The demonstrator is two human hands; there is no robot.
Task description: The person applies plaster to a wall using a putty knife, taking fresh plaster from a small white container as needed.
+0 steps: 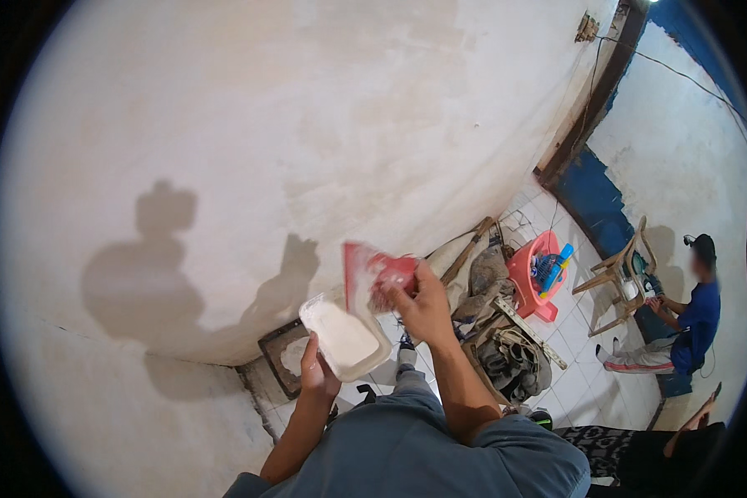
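My left hand [315, 373] grips a white rectangular container [347, 342] of pale paste by its left side, low in front of me. Just above it and to the right, my right hand [423, 311] is closed on a red scraper [361, 270] smeared with white, its flat blade toward the left and partly blurred. A pale, patchy wall [290, 149] rises in front of me, with my shadow on it.
A dark-framed square tray [278, 361] lies by the wall base. Right are cluttered sacks [510, 365], a pink tub [523, 270], a plastic chair [610, 274] with a person in blue [697, 315] beside it. Another person's arm [689, 427] shows at bottom right.
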